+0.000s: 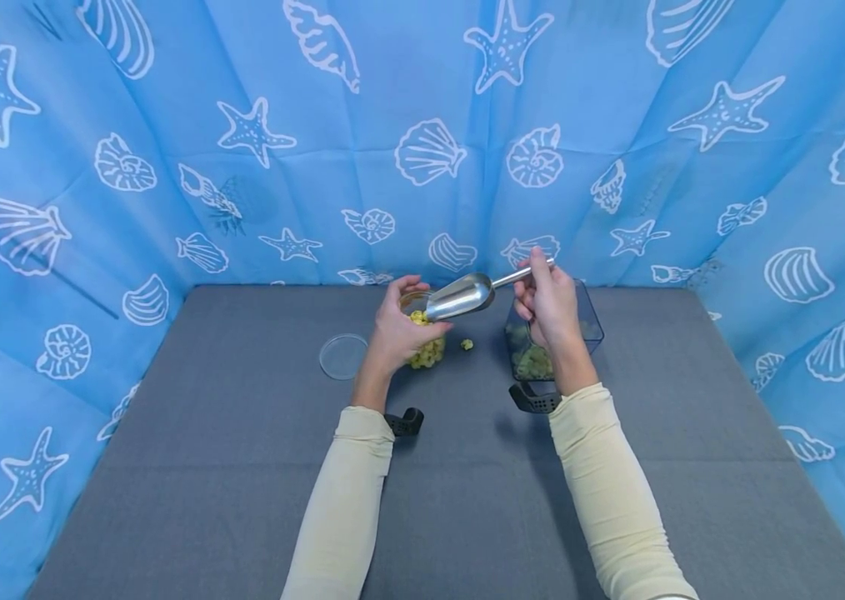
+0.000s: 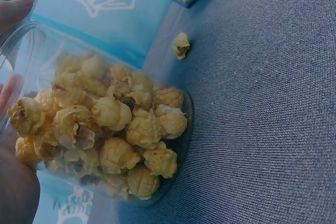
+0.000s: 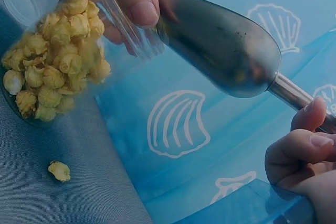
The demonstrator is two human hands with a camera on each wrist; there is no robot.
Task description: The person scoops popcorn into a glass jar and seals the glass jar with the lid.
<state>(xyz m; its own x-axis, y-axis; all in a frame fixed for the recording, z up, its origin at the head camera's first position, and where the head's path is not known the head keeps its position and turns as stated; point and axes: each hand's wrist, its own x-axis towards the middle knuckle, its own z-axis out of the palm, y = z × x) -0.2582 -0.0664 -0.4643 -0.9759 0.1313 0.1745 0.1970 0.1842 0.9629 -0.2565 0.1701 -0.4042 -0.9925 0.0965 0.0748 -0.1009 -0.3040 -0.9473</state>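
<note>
My left hand [image 1: 398, 333] grips a clear jar [image 3: 126, 32] near its mouth, the thumb across the near side. Caramel-coloured popcorn [image 2: 115, 129] fills much of the jar, which stands on the cloth. My right hand [image 1: 553, 304] holds a metal scoop [image 1: 462, 297] by its thin handle, fingers curled round it. The scoop slopes down to the left, its front edge at the jar's opening. In the right wrist view the scoop's underside [image 3: 226, 45] hides its inside. Below my right hand sits a transparent bluish bin [image 1: 593, 329] with popcorn at the bottom, partly covered by the wrist.
One loose popcorn piece [image 1: 467, 344] lies on the grey cloth [image 1: 460, 500] between jar and bin. A round clear lid [image 1: 343, 357] rests flat left of the jar. Behind the table hangs a blue curtain [image 1: 362, 183] with white shells and starfish.
</note>
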